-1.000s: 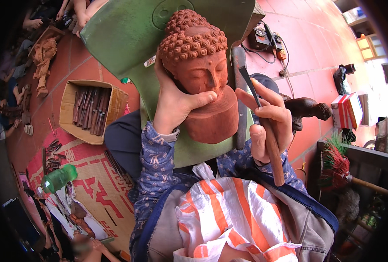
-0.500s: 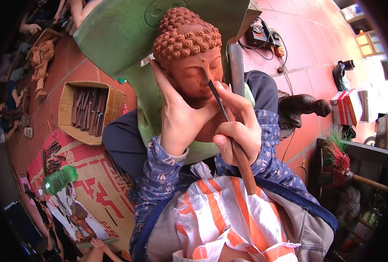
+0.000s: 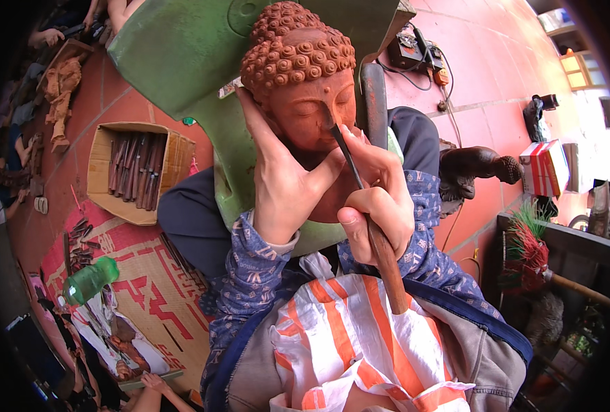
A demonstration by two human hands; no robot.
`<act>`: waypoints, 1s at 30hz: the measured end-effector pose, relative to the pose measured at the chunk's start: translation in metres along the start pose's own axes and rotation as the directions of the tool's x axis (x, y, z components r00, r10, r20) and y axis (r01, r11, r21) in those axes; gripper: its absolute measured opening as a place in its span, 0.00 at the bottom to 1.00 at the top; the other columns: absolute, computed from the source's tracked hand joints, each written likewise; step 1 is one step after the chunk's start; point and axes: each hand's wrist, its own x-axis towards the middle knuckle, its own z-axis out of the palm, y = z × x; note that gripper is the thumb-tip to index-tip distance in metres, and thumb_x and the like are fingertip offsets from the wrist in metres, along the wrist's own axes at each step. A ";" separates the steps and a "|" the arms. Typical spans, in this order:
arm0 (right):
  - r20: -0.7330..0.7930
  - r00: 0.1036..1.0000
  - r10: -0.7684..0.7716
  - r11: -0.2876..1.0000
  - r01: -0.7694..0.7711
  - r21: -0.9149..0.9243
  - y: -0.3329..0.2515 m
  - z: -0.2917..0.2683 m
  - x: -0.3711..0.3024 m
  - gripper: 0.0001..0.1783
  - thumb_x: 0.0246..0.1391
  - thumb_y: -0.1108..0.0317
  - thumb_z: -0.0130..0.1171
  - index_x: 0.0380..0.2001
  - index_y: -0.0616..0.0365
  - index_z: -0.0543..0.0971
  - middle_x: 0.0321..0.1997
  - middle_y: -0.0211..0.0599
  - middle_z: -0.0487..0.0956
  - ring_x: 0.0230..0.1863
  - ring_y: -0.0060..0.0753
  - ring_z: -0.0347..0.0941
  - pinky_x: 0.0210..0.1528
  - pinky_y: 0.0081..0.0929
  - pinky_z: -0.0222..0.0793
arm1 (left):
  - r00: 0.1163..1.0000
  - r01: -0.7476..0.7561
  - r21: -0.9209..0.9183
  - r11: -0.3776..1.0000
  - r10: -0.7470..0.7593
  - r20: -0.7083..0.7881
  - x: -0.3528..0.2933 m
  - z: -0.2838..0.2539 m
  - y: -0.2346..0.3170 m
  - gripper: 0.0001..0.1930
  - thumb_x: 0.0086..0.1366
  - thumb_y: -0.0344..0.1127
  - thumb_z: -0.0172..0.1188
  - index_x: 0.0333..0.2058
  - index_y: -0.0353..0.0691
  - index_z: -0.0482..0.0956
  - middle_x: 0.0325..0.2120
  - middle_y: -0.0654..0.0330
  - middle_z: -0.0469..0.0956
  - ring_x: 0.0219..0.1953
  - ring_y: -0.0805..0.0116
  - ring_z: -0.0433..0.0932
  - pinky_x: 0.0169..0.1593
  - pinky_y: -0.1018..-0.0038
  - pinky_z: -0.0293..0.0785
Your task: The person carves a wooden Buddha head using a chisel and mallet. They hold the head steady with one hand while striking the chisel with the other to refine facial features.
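- Bright daylight floods in from well right of the right hand's fingers (image 3: 367, 161), where the far edge burns out to white.
- Right of those fingers, glare washes the tiled floor (image 3: 476, 127) to pale pink; left of the left hand's fingers (image 3: 257, 127) it turns a deeper, dimmer red.
- Between the two hands' fingers, shadow gathers under the chin of the carved head (image 3: 308, 103), whose curls look crisp.
- The chisel (image 3: 387, 275) at the right fingers shows no clear motion blur.
- Below and left of the fingers, the green bottle (image 3: 91, 280) catches pale highlights.
- Below and right, a corner sinks into shade.
- Farthest from the fingers, fisheye bending curves lines, detail softens and black closes the rim.
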 end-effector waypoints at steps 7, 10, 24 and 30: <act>-0.026 0.999 0.023 0.998 -0.022 0.062 0.001 0.002 0.000 0.11 0.52 0.73 0.63 0.24 0.69 0.73 0.57 0.72 0.63 0.62 0.66 0.64 0.65 0.44 0.58 | 1.000 0.017 -0.016 1.000 -0.016 0.020 -0.001 -0.001 -0.001 0.61 0.49 0.36 0.71 0.66 0.28 0.27 0.62 0.31 0.50 0.65 0.43 0.56 0.65 0.61 0.57; -0.044 0.998 0.039 0.998 -0.036 0.057 0.000 0.004 0.002 0.11 0.52 0.73 0.63 0.24 0.69 0.73 0.57 0.72 0.64 0.62 0.65 0.65 0.65 0.43 0.58 | 0.999 0.016 -0.090 0.996 -0.014 0.029 0.001 0.001 -0.002 0.61 0.49 0.36 0.71 0.66 0.27 0.27 0.62 0.31 0.50 0.65 0.43 0.56 0.65 0.62 0.57; -0.065 0.997 0.029 0.999 -0.026 0.039 0.000 0.003 0.001 0.13 0.55 0.70 0.61 0.23 0.69 0.73 0.57 0.72 0.63 0.63 0.66 0.64 0.65 0.44 0.57 | 1.000 0.004 -0.022 1.000 -0.004 0.020 0.001 0.001 -0.003 0.62 0.50 0.39 0.72 0.66 0.27 0.27 0.62 0.31 0.50 0.65 0.43 0.57 0.65 0.62 0.57; -0.041 0.997 0.066 0.996 -0.063 0.068 -0.001 -0.001 0.003 0.13 0.54 0.70 0.62 0.23 0.69 0.74 0.57 0.72 0.64 0.62 0.65 0.66 0.64 0.43 0.60 | 0.999 -0.020 -0.014 1.000 0.020 0.028 0.002 0.000 -0.004 0.62 0.50 0.39 0.71 0.66 0.27 0.27 0.62 0.30 0.50 0.65 0.43 0.57 0.65 0.62 0.58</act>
